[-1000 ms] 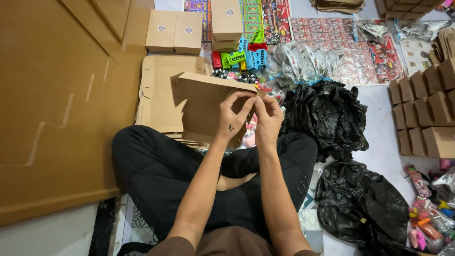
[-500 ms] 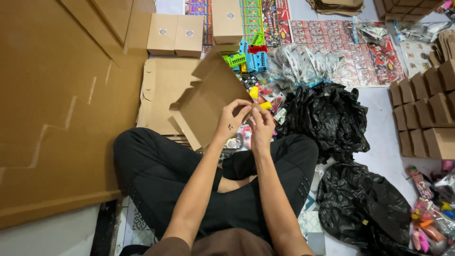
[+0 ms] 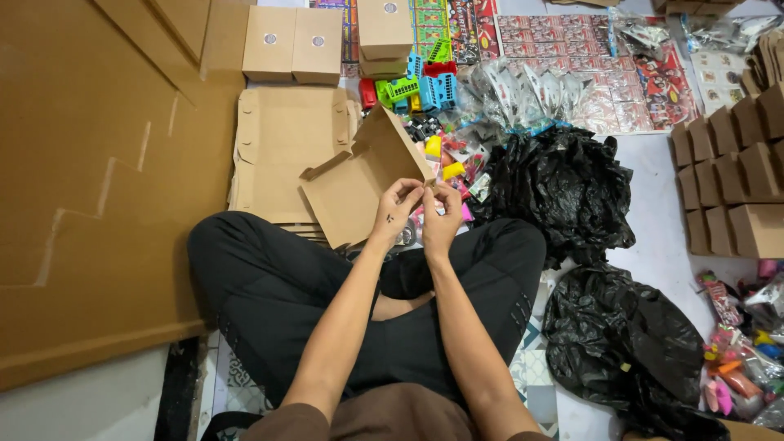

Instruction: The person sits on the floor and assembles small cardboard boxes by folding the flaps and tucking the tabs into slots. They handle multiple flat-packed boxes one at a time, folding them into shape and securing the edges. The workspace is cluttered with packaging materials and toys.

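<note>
While half a second ago the cardboard box blank (image 3: 359,184) tilted up more steeply, it now lies flatter over my left knee. My left hand (image 3: 398,208) and right hand (image 3: 442,219) both pinch its right corner. My fingers hide that flap; the heap of small toys (image 3: 441,151) behind is partly covered.

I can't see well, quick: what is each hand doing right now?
Left hand: closed, pinching the edge of the flat cardboard box.
Right hand: closed, fingers pinching the same box edge.
</note>
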